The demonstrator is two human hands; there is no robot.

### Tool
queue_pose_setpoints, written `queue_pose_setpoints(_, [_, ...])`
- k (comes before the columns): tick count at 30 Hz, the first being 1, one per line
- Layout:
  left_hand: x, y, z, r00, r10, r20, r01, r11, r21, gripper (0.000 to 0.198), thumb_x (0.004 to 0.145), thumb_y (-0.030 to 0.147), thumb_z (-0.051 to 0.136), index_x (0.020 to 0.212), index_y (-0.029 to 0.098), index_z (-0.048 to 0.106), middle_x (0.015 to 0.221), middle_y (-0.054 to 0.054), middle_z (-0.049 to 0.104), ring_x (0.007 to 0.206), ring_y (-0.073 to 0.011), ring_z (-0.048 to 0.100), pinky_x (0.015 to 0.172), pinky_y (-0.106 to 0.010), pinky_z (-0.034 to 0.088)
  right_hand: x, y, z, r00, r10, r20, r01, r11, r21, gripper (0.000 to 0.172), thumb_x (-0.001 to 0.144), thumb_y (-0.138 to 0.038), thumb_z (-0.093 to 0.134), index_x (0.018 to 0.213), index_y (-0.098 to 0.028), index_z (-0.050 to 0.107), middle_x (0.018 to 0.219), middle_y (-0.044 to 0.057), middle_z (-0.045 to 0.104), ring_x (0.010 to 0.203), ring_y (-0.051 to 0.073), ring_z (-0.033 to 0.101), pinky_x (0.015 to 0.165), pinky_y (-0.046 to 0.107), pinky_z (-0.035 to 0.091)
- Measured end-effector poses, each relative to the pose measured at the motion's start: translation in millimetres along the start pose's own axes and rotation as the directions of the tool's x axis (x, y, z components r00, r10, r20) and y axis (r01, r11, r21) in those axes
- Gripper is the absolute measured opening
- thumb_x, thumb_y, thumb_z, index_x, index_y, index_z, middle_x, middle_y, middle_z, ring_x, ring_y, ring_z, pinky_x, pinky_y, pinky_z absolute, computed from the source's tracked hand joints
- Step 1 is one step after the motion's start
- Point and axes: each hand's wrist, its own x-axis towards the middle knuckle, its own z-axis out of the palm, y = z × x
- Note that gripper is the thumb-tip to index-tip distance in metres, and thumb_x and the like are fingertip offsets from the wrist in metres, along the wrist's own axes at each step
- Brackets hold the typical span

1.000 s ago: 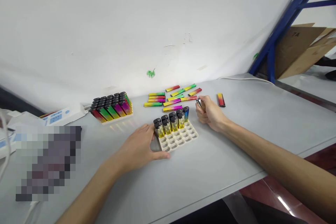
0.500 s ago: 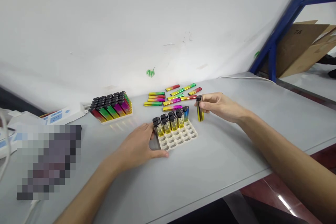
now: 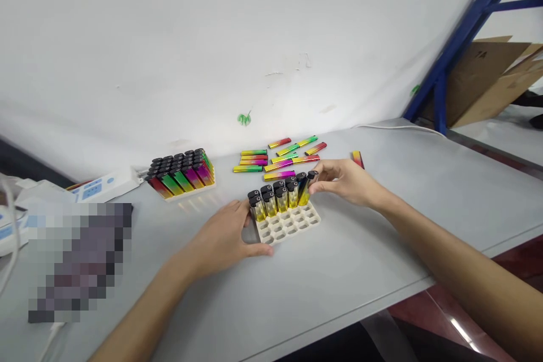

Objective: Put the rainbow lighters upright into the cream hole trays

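Note:
A cream slotted tray (image 3: 292,225) lies on the grey table, its back rows filled with upright black-capped lighters (image 3: 275,197). My right hand (image 3: 345,182) pinches a yellow lighter (image 3: 306,188) by its black top and holds it tilted at the tray's back right corner, beside the blue one. My left hand (image 3: 223,237) lies flat on the table with fingers apart, touching the tray's left edge. Loose rainbow-coloured lighters (image 3: 278,157) lie flat behind the tray.
A second tray full of lighters (image 3: 180,174) stands at the back left. One red lighter (image 3: 357,158) lies apart behind my right hand. A white device (image 3: 99,185) sits far left. Blue shelving (image 3: 462,39) and cardboard (image 3: 492,76) stand at the right.
My right hand picked a lighter off the table, stood it upright, then carried it left to the tray's back right corner. My left hand stayed by the tray.

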Motion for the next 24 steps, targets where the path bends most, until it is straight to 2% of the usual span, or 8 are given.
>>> queue_pose_setpoints(5, [0.8,-0.2,0.3,1.000,0.000,0.005,0.000,1.000,0.002,0.058,0.066,0.073,0.077,0.094,0.026,0.058,0.092,-0.004,0.066,0.086,-0.0300,0.064,0.074,-0.040,0.049,-3.7,-5.9,-1.3,0.996,-0.077,-0.046,0.067,0.979,-0.195,0.032,0.079,-0.052,0.077,0.075,-0.021,0.069,0.076,0.003,0.074,0.072,0.019,0.061,0.067,0.034,0.044])
queue_pose_setpoints(10, [0.3,-0.8,0.2,1.000,-0.014,-0.002,0.014,1.000,-0.001,0.059,0.065,0.075,0.076,0.091,0.026,0.057,0.092,-0.004,0.066,0.085,-0.0301,0.065,0.071,-0.040,0.049,-4.3,-8.3,-0.3,0.994,-0.095,-0.052,0.082,0.973,-0.217,0.033,0.079,-0.054,0.076,0.072,-0.022,0.068,0.077,0.004,0.075,0.071,0.020,0.060,0.067,0.033,0.044])
queue_pose_setpoints(17, [0.7,-2.2,1.5,1.000,-0.006,-0.013,0.006,1.000,-0.004,0.060,0.064,0.075,0.076,0.093,0.026,0.058,0.091,-0.004,0.067,0.086,-0.0298,0.065,0.073,-0.040,0.050,-5.3,-7.5,-6.2,0.998,-0.067,-0.013,0.060,0.948,-0.312,0.017,0.084,-0.039,0.072,0.078,-0.023,0.072,0.081,0.003,0.077,0.073,0.020,0.061,0.068,0.033,0.042])
queue_pose_setpoints(20, [0.7,-1.2,0.9,1.000,-0.006,0.001,0.006,1.000,0.007,0.059,0.065,0.075,0.076,0.093,0.026,0.058,0.091,-0.004,0.066,0.086,-0.0304,0.065,0.073,-0.041,0.050,-5.6,-5.2,-7.4,0.995,-0.096,-0.016,0.081,0.912,-0.403,0.014,0.087,-0.037,0.071,0.081,-0.024,0.072,0.082,0.002,0.076,0.074,0.021,0.062,0.068,0.033,0.041])
queue_pose_setpoints(24, [0.0,0.1,0.2,1.000,-0.004,-0.005,0.004,1.000,-0.003,0.057,0.066,0.074,0.076,0.094,0.027,0.058,0.092,-0.004,0.067,0.086,-0.0305,0.065,0.073,-0.041,0.050,-7.1,-8.5,-4.1,0.987,-0.156,-0.032,0.122,0.870,-0.478,0.016,0.087,-0.034,0.072,0.075,-0.025,0.067,0.083,0.003,0.075,0.074,0.022,0.063,0.068,0.033,0.040])
